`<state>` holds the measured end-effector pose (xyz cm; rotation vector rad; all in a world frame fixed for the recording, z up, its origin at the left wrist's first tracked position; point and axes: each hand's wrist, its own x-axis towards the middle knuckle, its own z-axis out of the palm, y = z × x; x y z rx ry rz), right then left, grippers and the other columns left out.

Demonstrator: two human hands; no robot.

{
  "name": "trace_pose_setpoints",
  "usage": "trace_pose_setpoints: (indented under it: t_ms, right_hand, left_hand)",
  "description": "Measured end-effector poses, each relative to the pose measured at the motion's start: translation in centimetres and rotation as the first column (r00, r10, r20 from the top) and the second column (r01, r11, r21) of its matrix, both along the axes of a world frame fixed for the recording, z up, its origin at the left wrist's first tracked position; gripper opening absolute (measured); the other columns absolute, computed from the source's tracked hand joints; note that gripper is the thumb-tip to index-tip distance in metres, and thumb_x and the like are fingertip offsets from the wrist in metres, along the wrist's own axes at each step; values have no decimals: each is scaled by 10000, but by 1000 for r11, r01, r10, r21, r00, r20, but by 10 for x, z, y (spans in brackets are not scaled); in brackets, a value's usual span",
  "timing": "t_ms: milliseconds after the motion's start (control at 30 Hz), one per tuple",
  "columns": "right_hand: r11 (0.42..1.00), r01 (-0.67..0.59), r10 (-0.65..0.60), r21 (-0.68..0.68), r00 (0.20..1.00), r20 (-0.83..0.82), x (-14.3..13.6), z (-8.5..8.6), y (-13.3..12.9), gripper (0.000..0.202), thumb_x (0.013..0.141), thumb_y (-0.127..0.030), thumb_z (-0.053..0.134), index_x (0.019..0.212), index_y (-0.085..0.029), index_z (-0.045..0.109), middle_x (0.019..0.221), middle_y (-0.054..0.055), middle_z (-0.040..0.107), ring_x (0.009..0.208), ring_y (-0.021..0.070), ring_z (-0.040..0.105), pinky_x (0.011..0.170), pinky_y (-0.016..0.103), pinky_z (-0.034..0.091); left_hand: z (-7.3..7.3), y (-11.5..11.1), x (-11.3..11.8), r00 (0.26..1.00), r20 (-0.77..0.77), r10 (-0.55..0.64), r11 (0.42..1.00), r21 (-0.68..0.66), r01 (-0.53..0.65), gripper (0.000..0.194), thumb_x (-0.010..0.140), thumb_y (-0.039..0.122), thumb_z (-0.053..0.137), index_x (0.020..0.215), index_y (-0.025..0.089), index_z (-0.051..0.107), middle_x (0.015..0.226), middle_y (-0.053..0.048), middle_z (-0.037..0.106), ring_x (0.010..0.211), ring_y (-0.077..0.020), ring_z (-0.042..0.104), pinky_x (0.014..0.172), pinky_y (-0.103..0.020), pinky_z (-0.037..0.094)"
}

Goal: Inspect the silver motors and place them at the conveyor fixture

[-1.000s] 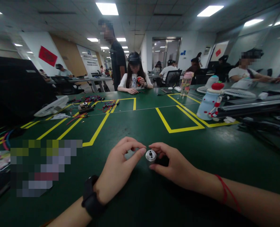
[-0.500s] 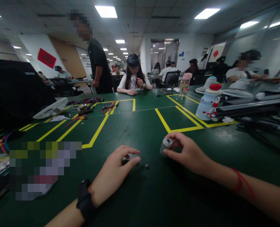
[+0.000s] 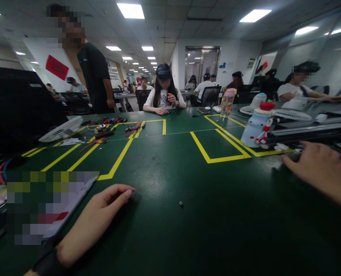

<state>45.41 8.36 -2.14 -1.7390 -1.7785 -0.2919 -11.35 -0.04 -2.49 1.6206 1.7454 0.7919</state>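
My left hand point(image 3: 108, 205), with a black band on its wrist, hovers low over or rests on the green table at the left. Its thumb and index finger come together at the tips, and I see nothing between them. My right hand point(image 3: 317, 168) reaches to the far right, slightly blurred. Between its thumb and index finger shows part of a grey metal cylinder point(image 3: 298, 151), mostly hidden by the hand. A tiny ring-shaped metal part point(image 3: 181, 203) lies on the table between the hands, touched by neither.
Yellow tape point(image 3: 229, 157) marks the green table point(image 3: 158, 237). A blue bottle point(image 3: 252, 130) and metal rails point(image 3: 302, 128) stand near my right hand. Bundled wires point(image 3: 134, 129), a white fan point(image 3: 61, 129) and a flat packet point(image 3: 81, 199) lie left. A person point(image 3: 164, 94) sits opposite.
My right hand has carried the grey cylinder from the table's middle to the far right. My left hand has drawn back left, its thumb and finger closing. A standing person has moved left.
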Motion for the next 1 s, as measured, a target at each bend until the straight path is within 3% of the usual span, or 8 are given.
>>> trace_pose_setpoints:
  t_ms: [100,167,300,400,533,700,833,1000]
  right_hand:
    - [997,-29,18,67,988,151,-73,6,-10,563,777,-495,571,1226,-161,504,1284,219,443,1241,424,335,990,601,240]
    - [950,-287,305,-125,939,160,-136,5,-20,416,827,-496,534,1130,-219,598,1167,108,561,1132,268,490,979,434,368]
    - [562,-752,724,-344,649,-234,-245,-8,-41,417,785,-494,618,1131,-262,651,1120,60,592,1006,176,530,859,332,431]
    - [466,-820,775,-334,560,-294,-277,-12,-44,207,803,-395,631,909,-239,716,922,39,639,878,145,538,797,308,413]
    - [639,-718,636,-277,695,-335,-234,11,-30,209,854,-372,561,912,-221,695,899,38,653,811,135,570,730,288,425]
    - [988,-28,33,-149,999,32,-96,52,-9,349,857,-423,519,1013,-167,697,1039,99,653,882,175,569,745,323,388]
    - [870,379,-355,-316,925,134,-1,59,2,411,818,-458,559,1043,-152,714,1010,134,669,789,172,556,665,339,333]
    - [788,384,-403,-481,913,67,34,50,4,442,758,-499,618,1024,-163,729,991,140,685,737,149,558,663,338,326]
  left_hand:
    - [2,0,3,1000,-9,-17,1000,9,17,367,847,532,531,1032,245,667,996,-34,713,963,-259,644,844,-364,476]
    - [2,-1,4,1000,-14,-22,1000,13,22,346,852,522,528,1009,250,673,986,-22,713,960,-254,646,839,-352,474]
    - [2,-4,4,999,-34,-20,999,41,22,315,849,505,537,978,255,680,996,-23,712,975,-258,636,871,-368,463]
    - [2,-5,4,998,-51,-38,998,51,40,333,853,523,518,977,254,671,1007,-37,707,998,-268,626,902,-394,456]
    - [1,-5,3,998,-54,-37,999,24,38,345,857,531,502,987,259,670,1005,-37,705,989,-269,628,888,-391,468]
    - [0,-3,5,998,-46,-42,999,27,44,322,851,516,520,960,264,688,1008,-25,712,978,-263,632,864,-366,478]
    - [-1,-3,6,997,-41,-60,998,20,61,312,869,506,505,978,268,676,1030,-23,702,1003,-262,622,896,-379,461]
    - [1,-5,5,997,-50,-51,998,24,53,290,866,495,519,974,279,679,1012,-11,703,991,-257,627,884,-366,467]
